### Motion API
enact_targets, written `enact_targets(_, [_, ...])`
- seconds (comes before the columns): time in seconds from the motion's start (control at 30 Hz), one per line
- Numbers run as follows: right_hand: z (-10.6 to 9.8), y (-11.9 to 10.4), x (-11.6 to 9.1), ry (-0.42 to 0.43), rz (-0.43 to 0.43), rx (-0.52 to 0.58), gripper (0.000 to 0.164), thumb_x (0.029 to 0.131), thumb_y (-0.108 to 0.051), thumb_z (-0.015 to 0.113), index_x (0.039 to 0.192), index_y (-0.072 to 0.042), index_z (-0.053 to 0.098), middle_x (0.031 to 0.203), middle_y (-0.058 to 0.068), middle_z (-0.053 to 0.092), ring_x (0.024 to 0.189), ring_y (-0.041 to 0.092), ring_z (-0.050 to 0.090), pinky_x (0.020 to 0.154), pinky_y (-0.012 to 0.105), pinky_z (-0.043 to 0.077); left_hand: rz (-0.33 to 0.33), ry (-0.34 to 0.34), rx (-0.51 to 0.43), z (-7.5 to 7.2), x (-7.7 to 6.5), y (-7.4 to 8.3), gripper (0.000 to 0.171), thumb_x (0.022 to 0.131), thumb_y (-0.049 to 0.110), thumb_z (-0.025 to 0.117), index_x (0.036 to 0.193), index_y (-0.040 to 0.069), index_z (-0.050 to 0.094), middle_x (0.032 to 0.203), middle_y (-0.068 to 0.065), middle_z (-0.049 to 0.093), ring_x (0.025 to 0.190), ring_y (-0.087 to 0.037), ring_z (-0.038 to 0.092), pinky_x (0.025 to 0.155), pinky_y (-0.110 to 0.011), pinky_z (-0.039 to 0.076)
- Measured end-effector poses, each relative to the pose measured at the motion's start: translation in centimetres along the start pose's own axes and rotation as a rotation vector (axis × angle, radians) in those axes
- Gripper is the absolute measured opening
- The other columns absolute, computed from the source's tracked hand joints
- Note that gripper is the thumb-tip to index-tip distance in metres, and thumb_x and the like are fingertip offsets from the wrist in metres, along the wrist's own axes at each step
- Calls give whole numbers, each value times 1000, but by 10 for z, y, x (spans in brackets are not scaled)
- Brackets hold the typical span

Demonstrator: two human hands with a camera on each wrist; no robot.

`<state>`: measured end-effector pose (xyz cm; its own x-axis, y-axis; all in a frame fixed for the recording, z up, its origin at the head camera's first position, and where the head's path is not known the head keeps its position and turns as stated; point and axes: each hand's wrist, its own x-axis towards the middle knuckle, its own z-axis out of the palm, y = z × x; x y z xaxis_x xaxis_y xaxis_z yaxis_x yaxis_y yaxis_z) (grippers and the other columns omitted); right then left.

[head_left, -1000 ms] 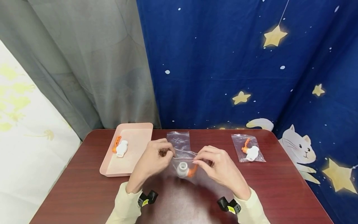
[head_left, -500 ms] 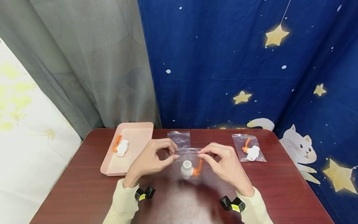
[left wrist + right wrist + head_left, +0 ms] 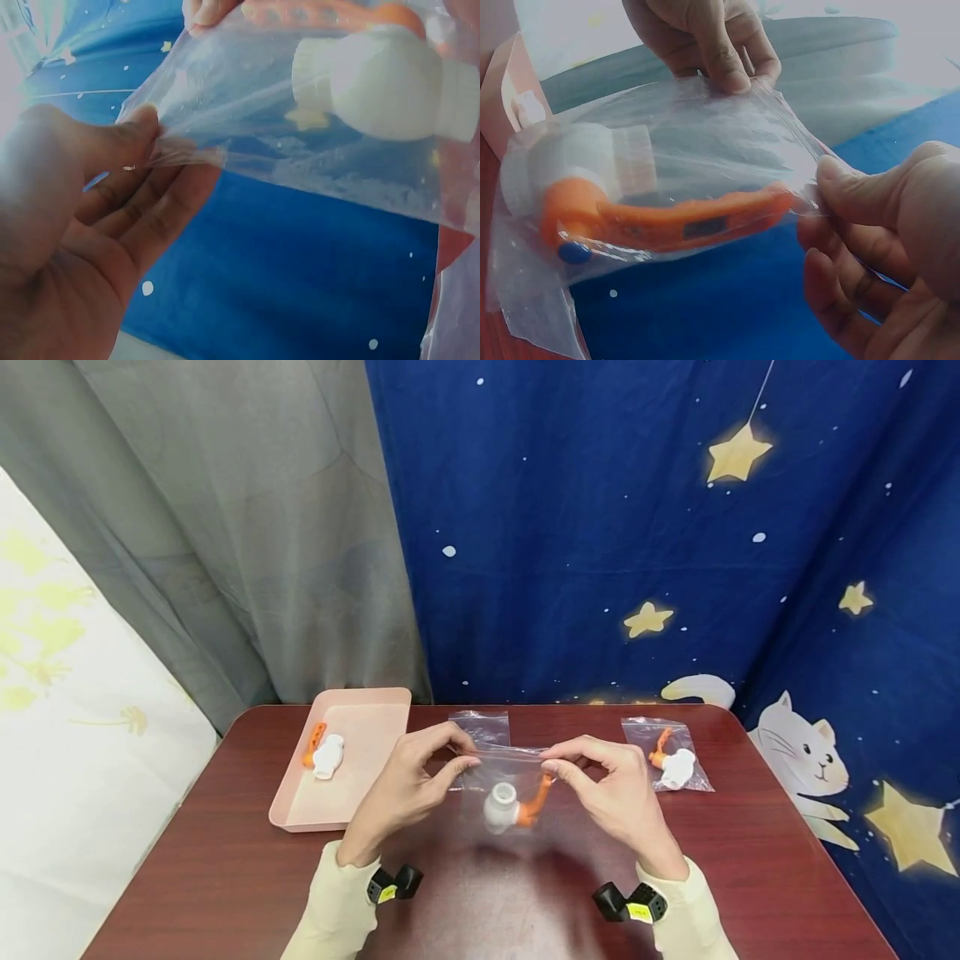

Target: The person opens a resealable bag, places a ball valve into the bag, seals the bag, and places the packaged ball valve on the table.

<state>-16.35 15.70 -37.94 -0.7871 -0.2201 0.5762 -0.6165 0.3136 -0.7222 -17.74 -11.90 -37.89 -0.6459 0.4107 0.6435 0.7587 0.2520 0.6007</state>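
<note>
Between both hands hangs a clear zip bag [image 3: 480, 777], held by its top edge above the table. Inside it is a white ball valve [image 3: 501, 808] with an orange handle [image 3: 697, 217], which has a blue cap at its pivot. My left hand [image 3: 412, 777] pinches the left end of the bag's top between thumb and fingers. At the right end my right hand [image 3: 611, 785] pinches the same top edge. In the right wrist view the zip strip runs straight between the two hands, and the bag is pulled taut.
A pink tray [image 3: 375, 760] at the left holds another white valve [image 3: 328, 757] with an orange handle. Behind the held bag lies a flat clear zip bag [image 3: 483, 727]. To the right rests a bagged valve [image 3: 677, 768] on the dark red table [image 3: 750, 860].
The hands have spread apart along the bag's top edge, the right one moving rightward. The bag's mouth, loose and wavy earlier, is now stretched straight, and the valve hangs slightly further right.
</note>
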Motion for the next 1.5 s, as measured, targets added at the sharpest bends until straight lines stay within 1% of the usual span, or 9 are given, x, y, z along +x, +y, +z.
enact_targets(0.17, [-1,-1,0,26,45,13,15,88,-12,81,96,-24,79,81,-6,77,65,5,66,52,19,47,-67,27,-50,3,0,4,19,92,2,74,108,10,66,87,-2,70,72,-8,64,62,-21,56])
enact_targets(0.3, [0,-2,0,32,-1,-6,17,87,-8,81,96,-23,79,84,-4,77,70,5,67,59,17,50,-150,61,-73,4,0,4,28,90,3,76,116,11,67,84,-4,71,69,-8,64,58,-19,53])
enact_targets(0.5, [0,-3,0,40,-87,-51,20,86,-7,82,96,-24,79,86,-5,76,76,5,67,65,17,51,-318,94,-86,4,-1,7,10,89,12,79,98,12,76,85,-6,76,65,-7,66,56,-20,52])
enact_targets(0.73, [-2,-3,0,24,-36,-24,18,87,-9,81,96,-24,79,85,-3,76,70,8,67,63,18,52,-459,131,-144,6,1,10,4,86,11,82,89,10,79,81,-7,76,65,-9,66,58,-21,53])
enact_targets(0.87, [-2,-3,0,9,-32,-8,16,88,-8,81,97,-22,79,86,-3,76,68,9,66,62,16,51,-416,171,-166,9,1,11,4,85,4,81,85,6,77,77,-9,74,61,-8,63,56,-20,51])
enact_targets(1.1, [-5,-4,0,-29,-6,25,15,89,-10,80,97,-22,77,84,-5,76,67,6,66,58,19,52,-229,224,-300,13,0,17,14,84,-10,76,80,3,73,82,-10,71,76,-13,67,66,-19,56])
enact_targets(1.2, [-7,-6,1,-32,17,24,14,90,-12,80,97,-24,77,84,-7,75,69,7,66,58,21,52,-224,217,-342,12,-1,19,7,87,-2,78,82,-1,73,85,-11,72,82,-14,70,71,-21,58])
enact_targets(1.37, [-9,-6,1,-31,21,14,14,90,-11,79,97,-23,76,83,-6,74,69,7,65,59,21,51,-242,205,-375,11,0,20,19,88,12,81,87,-6,74,91,-18,74,88,-14,72,74,-22,60])
enact_targets(1.5, [-9,-5,1,-58,13,-16,14,90,-13,79,98,-24,74,84,-8,73,70,7,63,62,21,51,-188,201,-386,14,1,22,8,88,1,78,85,-4,73,90,-21,72,89,-18,72,76,-25,61])
